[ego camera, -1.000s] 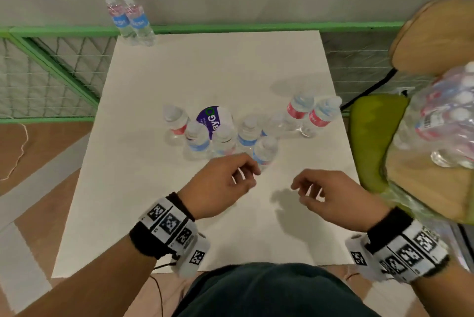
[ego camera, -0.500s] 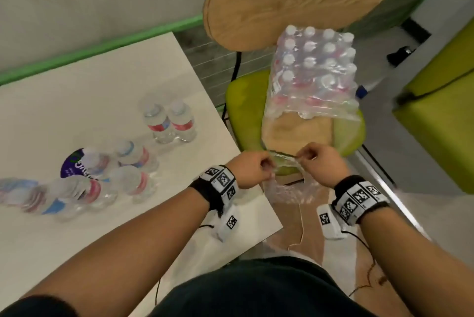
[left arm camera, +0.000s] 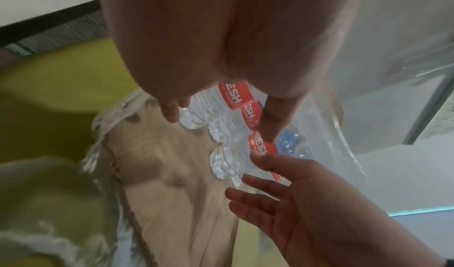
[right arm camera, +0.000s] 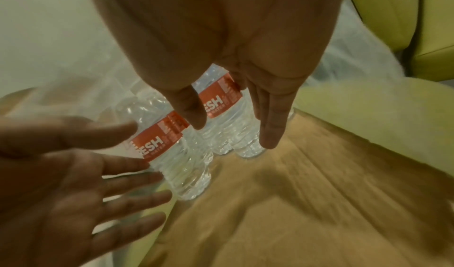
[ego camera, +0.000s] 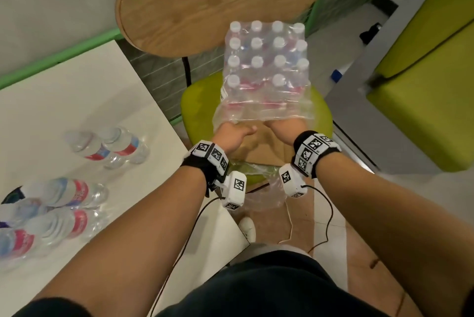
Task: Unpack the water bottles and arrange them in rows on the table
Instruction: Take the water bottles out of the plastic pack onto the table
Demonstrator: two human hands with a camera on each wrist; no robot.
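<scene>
A shrink-wrapped pack of water bottles (ego camera: 265, 65) with white caps stands on a cardboard tray (ego camera: 259, 150) on a green chair seat (ego camera: 198, 101). Its near side is torn open. My left hand (ego camera: 238, 132) and right hand (ego camera: 282, 124) reach into that opening side by side. In the wrist views both hands have straight, spread fingers beside red-labelled bottles (right arm camera: 172, 151) (left arm camera: 230, 162) and hold nothing. Left hand (left arm camera: 221, 125) hovers over the front bottles; right hand (right arm camera: 233, 133) straddles a bottle (right arm camera: 226, 112). Several unpacked bottles (ego camera: 107, 147) stand on the white table (ego camera: 77, 101) at the left.
The chair's wooden backrest (ego camera: 220, 1) rises behind the pack. Loose plastic wrap (ego camera: 261, 188) hangs off the seat front. Another green seat (ego camera: 423, 101) stands at the right. Wrist cables (ego camera: 325, 216) dangle over the tiled floor. The table corner (ego camera: 238, 237) is near my lap.
My view swung from the table to the chair. Both hands let go of the wrap's torn edge, moved forward into the pack's opening, and their fingers spread out.
</scene>
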